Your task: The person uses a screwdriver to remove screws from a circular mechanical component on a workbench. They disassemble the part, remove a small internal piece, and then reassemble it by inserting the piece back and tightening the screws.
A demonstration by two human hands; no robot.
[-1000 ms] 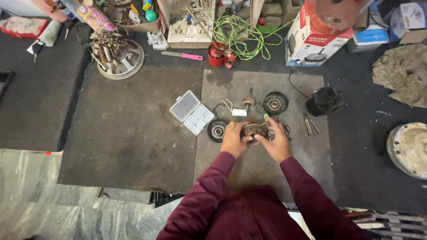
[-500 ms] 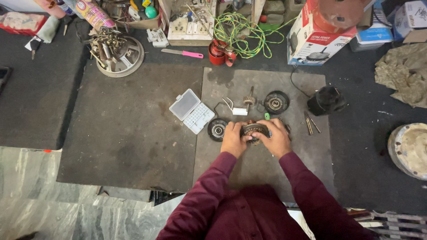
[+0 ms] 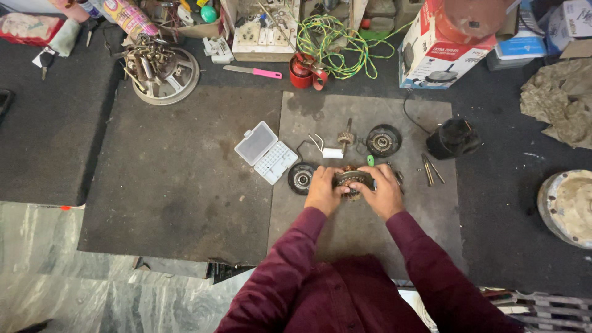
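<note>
Head view: we grip a small motor core (image 3: 353, 180) over the grey mat (image 3: 370, 246).
Left hand (image 3: 322, 190) and right hand (image 3: 383, 192) clasp it from both sides, steadying it; loose end caps (image 3: 383, 140) lie within reach.

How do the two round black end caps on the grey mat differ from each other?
The near end cap lies beside the left hand, almost touching; the far end cap lies apart, beyond the right hand. The far one looks slightly larger. Both are round, black, lying flat, with a pale centre.
</note>
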